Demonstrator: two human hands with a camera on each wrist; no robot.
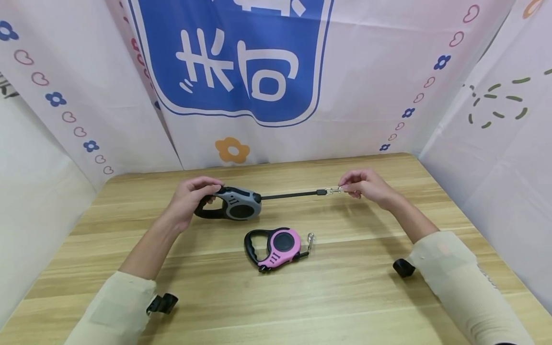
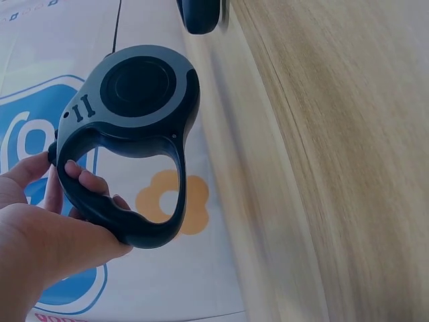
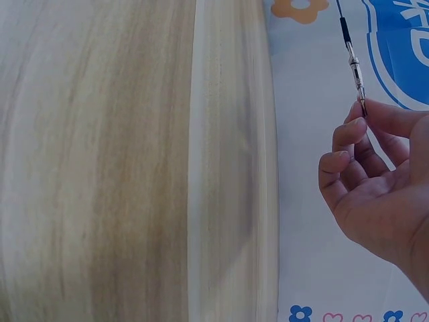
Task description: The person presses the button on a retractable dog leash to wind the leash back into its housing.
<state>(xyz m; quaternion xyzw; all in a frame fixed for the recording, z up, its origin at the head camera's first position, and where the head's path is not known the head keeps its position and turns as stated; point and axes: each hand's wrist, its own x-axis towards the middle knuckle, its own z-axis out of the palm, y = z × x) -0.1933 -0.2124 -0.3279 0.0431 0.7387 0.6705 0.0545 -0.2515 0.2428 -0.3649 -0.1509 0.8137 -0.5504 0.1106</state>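
A grey and black retractable dog leash [image 1: 241, 203] is held above the table by my left hand [image 1: 189, 199], whose fingers curl round its loop handle. In the left wrist view, the leash body [image 2: 137, 87] faces the camera and the fingers wrap the handle's near side. A black strap [image 1: 289, 195] runs taut from the housing to the right. At its end, the thumb and fingertips of my right hand [image 1: 366, 187] pinch a silver metal clip [image 3: 356, 74]. Nearer the front lies a pink and black retractable leash [image 1: 278, 249], its own metal clip [image 1: 310, 242] beside it.
The wooden table [image 1: 276, 306] carries the pink leash near its middle. A white printed cloth [image 1: 366, 96] with a blue sign hangs behind the far edge, and more cloth hangs on both sides. A black camera mount [image 1: 163, 303] sticks out from the left wrist.
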